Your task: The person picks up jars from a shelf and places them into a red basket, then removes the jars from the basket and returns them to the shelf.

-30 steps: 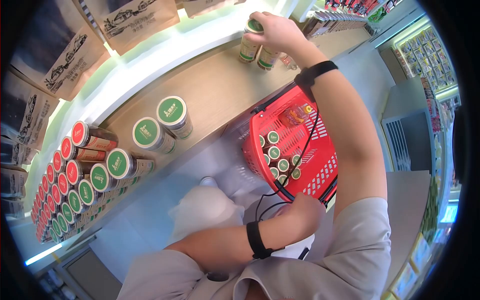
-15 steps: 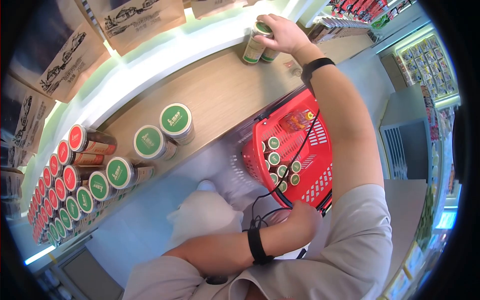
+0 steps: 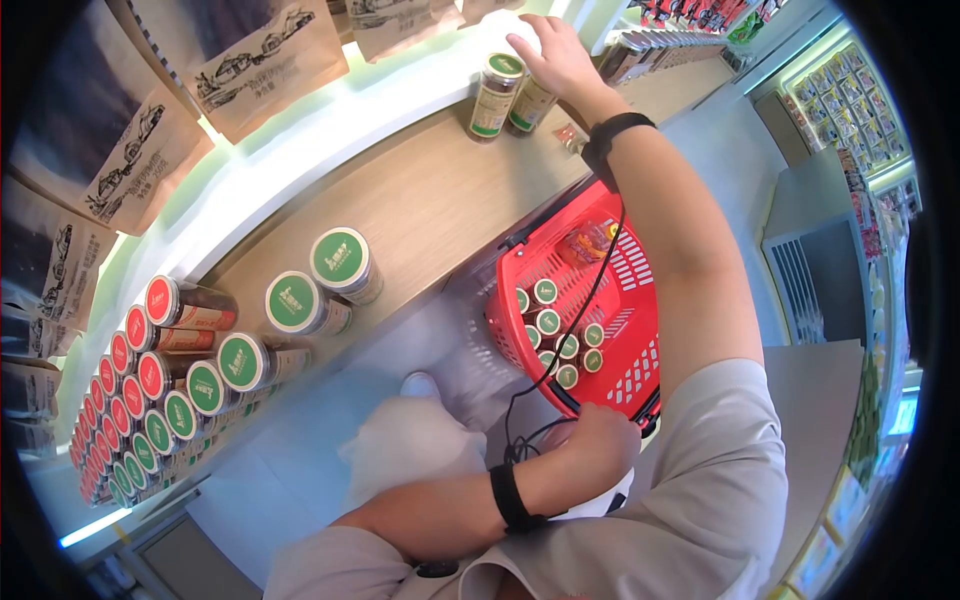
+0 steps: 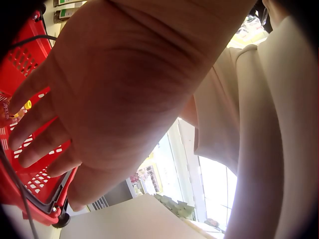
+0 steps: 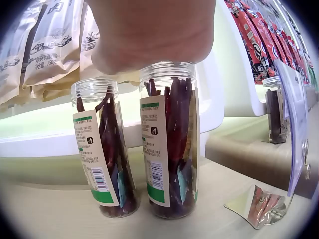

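My right hand [image 3: 562, 62] is above two clear jars at the far end of the wooden shelf, fingers spread and off the lids. The left of the two, a green-lidded jar [image 3: 495, 97], stands upright. Its neighbour, another jar [image 5: 172, 144], stands close beside it; dark strips and a cream label show in the right wrist view. My left hand [image 3: 600, 445] is beside the red shopping basket [image 3: 635, 310], its fingers [image 4: 37, 144] loosely straight in front of the basket in the left wrist view. The basket holds several small green-lidded jars [image 3: 548, 321] and a red-orange packet [image 3: 588, 243].
Two green-lidded jars [image 3: 340, 258] stand on the near shelf, beside stacked rows of red- and green-lidded jars [image 3: 150, 378]. Brown paper bags [image 3: 265, 70] line the back. A small shiny packet [image 5: 261, 204] lies right of the far jars. A black cable [image 3: 590, 305] crosses the basket.
My right hand has let go of the green-lidded jar and lifted up and away, fingers opening. That jar now stands apart from the hand. The left hand has hardly moved.
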### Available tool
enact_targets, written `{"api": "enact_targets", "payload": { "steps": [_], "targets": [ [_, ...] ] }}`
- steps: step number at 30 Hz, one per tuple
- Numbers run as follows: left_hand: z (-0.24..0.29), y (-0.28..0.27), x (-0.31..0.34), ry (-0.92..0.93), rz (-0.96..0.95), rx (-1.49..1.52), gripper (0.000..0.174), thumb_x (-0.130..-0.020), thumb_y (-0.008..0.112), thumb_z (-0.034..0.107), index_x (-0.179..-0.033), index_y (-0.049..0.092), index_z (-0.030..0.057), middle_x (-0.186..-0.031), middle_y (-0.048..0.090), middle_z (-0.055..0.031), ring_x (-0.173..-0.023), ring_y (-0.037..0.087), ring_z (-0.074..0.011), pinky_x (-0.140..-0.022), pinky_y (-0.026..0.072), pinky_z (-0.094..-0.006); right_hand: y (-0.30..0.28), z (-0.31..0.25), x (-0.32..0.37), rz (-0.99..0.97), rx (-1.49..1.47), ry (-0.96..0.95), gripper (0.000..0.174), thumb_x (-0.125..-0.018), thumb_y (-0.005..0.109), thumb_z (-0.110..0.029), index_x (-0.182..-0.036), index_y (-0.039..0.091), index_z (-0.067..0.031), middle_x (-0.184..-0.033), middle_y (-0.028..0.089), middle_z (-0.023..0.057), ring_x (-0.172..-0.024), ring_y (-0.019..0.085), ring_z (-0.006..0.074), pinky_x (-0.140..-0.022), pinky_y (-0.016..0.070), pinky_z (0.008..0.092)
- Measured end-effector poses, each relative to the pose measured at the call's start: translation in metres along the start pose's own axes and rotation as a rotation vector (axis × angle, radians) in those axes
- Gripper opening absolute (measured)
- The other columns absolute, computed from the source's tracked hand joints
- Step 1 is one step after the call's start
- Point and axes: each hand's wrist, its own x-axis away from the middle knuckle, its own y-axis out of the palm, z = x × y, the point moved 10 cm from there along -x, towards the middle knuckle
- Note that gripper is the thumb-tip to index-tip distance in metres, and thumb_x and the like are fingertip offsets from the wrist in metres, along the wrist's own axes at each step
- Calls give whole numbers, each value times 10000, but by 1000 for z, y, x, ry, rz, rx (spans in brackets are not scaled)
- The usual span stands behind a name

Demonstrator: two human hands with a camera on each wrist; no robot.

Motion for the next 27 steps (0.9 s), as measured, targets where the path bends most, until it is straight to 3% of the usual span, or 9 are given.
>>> {"api": "enact_targets", "payload": {
  "steps": [2,5,7,10,14,17,22,26,27],
  "targets": [
    [4,3,-2,26,-25,34,190,-827,594,179,-973,663,79,-840,681,-62,-777,678,-242,-632,476,-388,-8,-12,-2,4,52,9,660,-941,487,-586,-1323,553,-52,-1297,551,208,-1250,479,373,-1044,396,451],
    [6,4,-2,18,-6,24,184,-832,589,184,-967,666,84,-837,675,-61,-774,675,-241,-632,473,-386,-15,2,-2,-150,390,333,638,-945,503,-573,-1244,601,-17,-1247,603,213,-1225,526,374,-1035,416,467],
    [6,5,-2,17,-1,20,180,-834,587,185,-963,668,89,-841,676,-61,-776,675,-241,-632,473,-386,8,25,8,-494,280,544,665,-915,510,-606,-1158,660,-5,-1154,668,184,-1029,664,314,-875,518,458],
    [4,4,0,5,1,18,176,-833,588,188,-956,673,94,-844,676,-60,-778,675,-240,-638,474,-387,28,43,16,-566,34,734,606,-903,535,-553,-1068,691,9,-1075,699,190,-796,717,303,-716,565,426],
    [3,2,1,-11,-19,35,187,-824,595,190,-957,678,88,-865,672,-62,-806,673,-235,-669,477,-388,31,48,7,-583,-13,694,542,-886,552,-490,-1021,702,13,-1069,699,190,-684,709,295,-618,569,381],
    [4,5,0,-16,-35,78,199,-819,596,186,-962,679,74,-902,669,-72,-849,668,-234,-698,476,-385,42,43,-10,-656,144,456,584,-892,552,-480,-1025,650,80,-909,700,207,-639,697,300,-625,575,368],
    [5,5,2,-43,-87,87,212,-821,592,184,-970,680,61,-927,664,-83,-883,662,-234,-716,475,-384,36,31,-15,-445,242,235,584,-888,557,-509,-1039,654,47,-868,704,205,-723,700,314,-710,560,387],
    [5,3,5,-36,-73,64,225,-822,585,181,-980,677,49,-915,658,-85,-879,658,-235,-722,476,-387,37,45,-4,-476,113,402,607,-916,538,-531,-1060,657,47,-954,697,231,-822,693,330,-770,549,400],
    [6,4,7,-34,-77,59,225,-822,585,181,-980,677,49,-915,658,-85,-879,658,-235,-722,476,-387,25,39,-10,-281,170,301,610,-927,525,-544,-1084,661,30,-986,688,230,-863,684,337,-795,540,408]
  ]
}}
